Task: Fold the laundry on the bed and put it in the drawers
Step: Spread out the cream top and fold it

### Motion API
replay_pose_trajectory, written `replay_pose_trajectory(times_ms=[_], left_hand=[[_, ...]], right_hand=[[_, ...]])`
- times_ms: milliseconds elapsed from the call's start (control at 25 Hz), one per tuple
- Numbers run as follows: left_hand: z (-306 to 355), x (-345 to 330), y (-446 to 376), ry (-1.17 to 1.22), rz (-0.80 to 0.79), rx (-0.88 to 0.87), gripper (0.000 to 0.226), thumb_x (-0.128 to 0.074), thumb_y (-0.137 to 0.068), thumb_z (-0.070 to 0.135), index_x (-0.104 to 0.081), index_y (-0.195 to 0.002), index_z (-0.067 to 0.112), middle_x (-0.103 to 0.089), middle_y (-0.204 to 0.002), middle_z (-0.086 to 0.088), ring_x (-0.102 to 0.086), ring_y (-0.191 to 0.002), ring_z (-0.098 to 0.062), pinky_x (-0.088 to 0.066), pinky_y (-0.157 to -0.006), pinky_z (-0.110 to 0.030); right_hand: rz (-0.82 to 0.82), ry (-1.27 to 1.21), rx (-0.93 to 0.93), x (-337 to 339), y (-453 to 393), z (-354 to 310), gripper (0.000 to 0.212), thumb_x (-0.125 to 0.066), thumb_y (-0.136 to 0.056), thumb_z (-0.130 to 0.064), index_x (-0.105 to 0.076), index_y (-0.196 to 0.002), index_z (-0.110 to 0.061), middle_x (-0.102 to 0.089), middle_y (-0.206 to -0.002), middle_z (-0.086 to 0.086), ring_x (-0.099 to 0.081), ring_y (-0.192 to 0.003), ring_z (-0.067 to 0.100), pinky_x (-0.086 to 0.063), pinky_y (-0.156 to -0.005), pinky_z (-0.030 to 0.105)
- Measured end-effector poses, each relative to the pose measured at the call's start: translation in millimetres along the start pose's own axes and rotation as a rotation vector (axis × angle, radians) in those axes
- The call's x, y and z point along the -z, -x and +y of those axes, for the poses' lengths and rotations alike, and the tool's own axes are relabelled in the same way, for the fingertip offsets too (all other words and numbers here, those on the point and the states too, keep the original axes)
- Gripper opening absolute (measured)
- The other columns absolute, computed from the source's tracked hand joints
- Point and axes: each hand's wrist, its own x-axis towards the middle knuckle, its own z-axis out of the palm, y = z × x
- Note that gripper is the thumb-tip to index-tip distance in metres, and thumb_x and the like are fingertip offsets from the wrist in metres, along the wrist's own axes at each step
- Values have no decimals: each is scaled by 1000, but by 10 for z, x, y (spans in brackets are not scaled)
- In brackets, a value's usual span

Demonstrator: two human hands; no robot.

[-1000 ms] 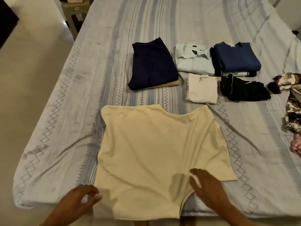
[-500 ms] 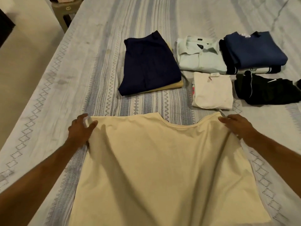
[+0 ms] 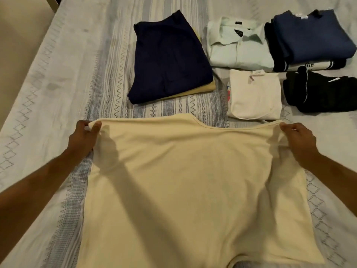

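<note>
The cream T-shirt (image 3: 193, 190) lies spread flat on the bed (image 3: 48, 93), its hem at the near edge of the bed and its neckline at the far end, so its long axis runs away from the person. The left hand (image 3: 83, 138) has its fingers curled round the shirt's far left shoulder corner, pinching the cloth between thumb and fingers. The right hand (image 3: 297, 140) grips the far right shoulder corner in the same way, fingers bent over the fabric. The shirt is stretched between the two hands, with most of it lying nearer than they are.

Beyond the shirt's neckline, a folded navy garment (image 3: 170, 60) rests on a folded yellow piece (image 3: 202, 88) that shows only at its edge. Just right of that stack lies a folded white garment (image 3: 255, 95), and right of it a folded black garment (image 3: 320, 93). Farther from the shirt sit a folded pale green collared shirt (image 3: 237, 47) and, to its right, a folded blue garment (image 3: 313, 37) on top of a dark striped one (image 3: 309, 65).
</note>
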Motion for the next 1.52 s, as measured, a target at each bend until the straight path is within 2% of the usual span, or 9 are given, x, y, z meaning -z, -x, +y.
replay_pose_trajectory(times_ms=[160, 360, 600, 880, 1000, 1120, 1200, 1320, 1520], left_hand=[[-244, 12, 457, -8, -34, 167, 77, -40, -89, 85, -62, -114, 15, -67, -115, -16, -61, -105, -38, -47, -96, -49], [-700, 281, 1665, -33, -298, 229, 60, -56, -86, 76, -70, -96, 18, -73, -88, -12, -68, -79, -33, -56, -77, -47], [-1488, 391, 2879, -302, -504, 265, 72, -67, -68, 87, -64, -113, 31, -73, -95, 4, -69, -79, -17, -53, -66, -29], [-1734, 521, 3498, -67, -361, 249, 22, -75, -91, 39, -70, -104, 21, -78, -83, 6, -75, -83, -22, -62, -71, -49], [-1698, 454, 3658, 20, -273, 211, 30, -74, -94, 21, -59, -118, 15, -74, -94, 3, -73, -87, -19, -58, -72, -27], [-1740, 551, 3788, 141, -280, 34, 53, -72, -94, 5, -47, -137, 25, -67, -107, 20, -71, -90, -9, -51, -71, -7], [-1934, 660, 3885, -109, -396, -247, 77, -87, -83, 30, -42, -144, 42, -54, -136, 24, -64, -114, -8, -51, -91, -18], [-2286, 630, 3880, -626, -377, -595, 79, -76, -75, 56, -54, -147, 31, -38, -159, -13, -46, -134, -36, -39, -104, -52], [-2323, 341, 3887, -775, -347, -903, 42, -45, -85, 11, -55, -126, 16, -62, -137, -15, -68, -114, -40, -37, -106, -58]], right_hand=[[-66, 102, 28, 259, 512, 278, 49, -61, -97, -60, -60, -112, -13, -61, -95, 2, -55, -96, 29, -43, -87, 42], [-274, -19, -285, 778, 1475, 966, 58, -88, -68, -57, -70, -96, -10, -72, -85, 7, -67, -79, 30, -55, -81, 46], [-488, 115, -215, 875, 2271, 1359, 71, -90, -76, -44, -58, -138, -33, -68, -120, -11, -64, -106, 14, -53, -86, 31], [-300, 144, -339, 1261, 2357, 1683, 45, -89, -79, -24, -66, -113, -6, -72, -113, 15, -67, -95, 26, -51, -72, 34], [-192, 275, -255, 1145, 2449, 1732, 65, -90, -79, -30, -54, -128, -5, -66, -121, 21, -64, -105, 39, -50, -82, 43], [0, 477, -26, 935, 2686, 1750, 84, -79, -86, -38, -34, -146, -1, -43, -142, 31, -50, -123, 49, -48, -95, 58], [104, 775, 429, 846, 2984, 1635, 74, -63, -93, -47, -40, -148, -4, -41, -146, 28, -47, -126, 46, -41, -97, 58], [-373, 754, 916, 456, 3592, 1389, 79, -61, -88, -62, -46, -152, -18, -43, -156, 14, -45, -136, 35, -38, -111, 54], [-628, 955, 1176, -517, 4335, 1336, 35, -66, -75, -20, -61, -110, -19, -64, -107, 5, -61, -96, 28, -47, -98, 46]])
